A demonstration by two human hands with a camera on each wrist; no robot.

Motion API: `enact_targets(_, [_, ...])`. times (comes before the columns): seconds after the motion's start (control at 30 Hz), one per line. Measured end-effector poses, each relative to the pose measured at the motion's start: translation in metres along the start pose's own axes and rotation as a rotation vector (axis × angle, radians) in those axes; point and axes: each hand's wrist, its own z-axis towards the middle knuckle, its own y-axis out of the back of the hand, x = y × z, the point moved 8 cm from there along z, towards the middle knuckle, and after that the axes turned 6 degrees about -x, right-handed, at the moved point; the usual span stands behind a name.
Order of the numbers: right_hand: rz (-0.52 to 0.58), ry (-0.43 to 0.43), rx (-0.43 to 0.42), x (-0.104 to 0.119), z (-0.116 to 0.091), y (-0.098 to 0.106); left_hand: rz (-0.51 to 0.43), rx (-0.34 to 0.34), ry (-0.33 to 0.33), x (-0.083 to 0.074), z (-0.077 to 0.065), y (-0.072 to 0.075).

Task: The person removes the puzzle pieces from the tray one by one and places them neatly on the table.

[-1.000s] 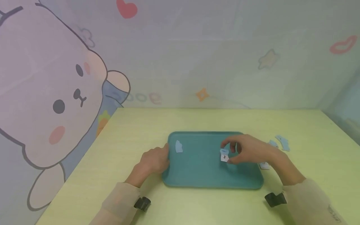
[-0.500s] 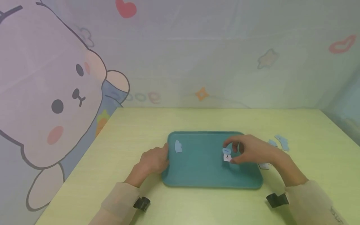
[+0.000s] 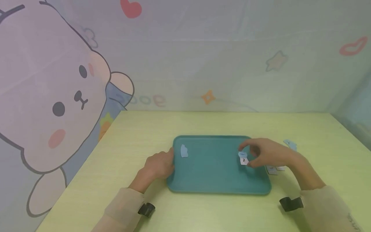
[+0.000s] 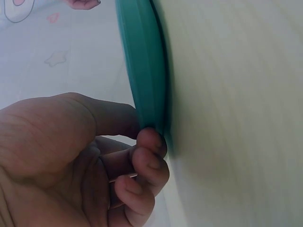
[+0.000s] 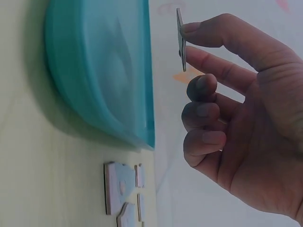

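Observation:
The turquoise tray (image 3: 214, 180) lies on the table, and my left hand (image 3: 159, 165) grips its left edge. In the left wrist view the thumb and fingertips pinch the tray rim (image 4: 144, 61). Above the tray's right part, my right hand (image 3: 266, 153) pinches a small flat puzzle piece (image 3: 243, 158), light blue at the top and white with a dark mark below. The right wrist view shows that piece (image 5: 182, 40) edge-on between thumb and index finger, raised over the tray, the other fingers curled. Another light blue piece (image 3: 184, 150) lies at the tray's upper left.
Several more pieces lie on the table right of the tray, among them a light blue one (image 3: 290, 145) and a pale one (image 3: 271, 169) close to the rim. The right forearm partly covers this group. A printed cloth (image 3: 185, 58) hangs behind the table.
My right hand has moved right across the tray with the puzzle piece in its fingers, toward the tray's right edge. The left hand and the tray have stayed in place.

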Motion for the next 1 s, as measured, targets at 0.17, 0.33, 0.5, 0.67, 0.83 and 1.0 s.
enact_targets(0.17, [0.043,-0.014,0.004,-0.01,-0.006,0.005,0.003,-0.001,-0.004,0.001,-0.001,0.0])
enact_targets(0.33, [0.077,-0.024,0.004,-0.02,-0.014,0.011,0.007,-0.004,-0.01,0.001,-0.003,0.0])
enact_targets(0.5, [0.119,-0.026,0.014,-0.024,-0.021,0.013,0.017,-0.006,-0.016,0.002,-0.004,0.0])
enact_targets(0.67, [0.152,-0.05,0.034,-0.03,-0.025,0.012,0.02,0.0,-0.01,0.003,-0.005,0.0])
enact_targets(0.83, [0.158,-0.085,0.034,-0.037,-0.03,0.012,0.021,0.002,-0.01,0.004,-0.006,-0.001])
enact_targets(1.0, [0.17,-0.124,0.021,-0.043,-0.036,0.014,0.022,0.004,-0.013,0.005,-0.008,-0.002])
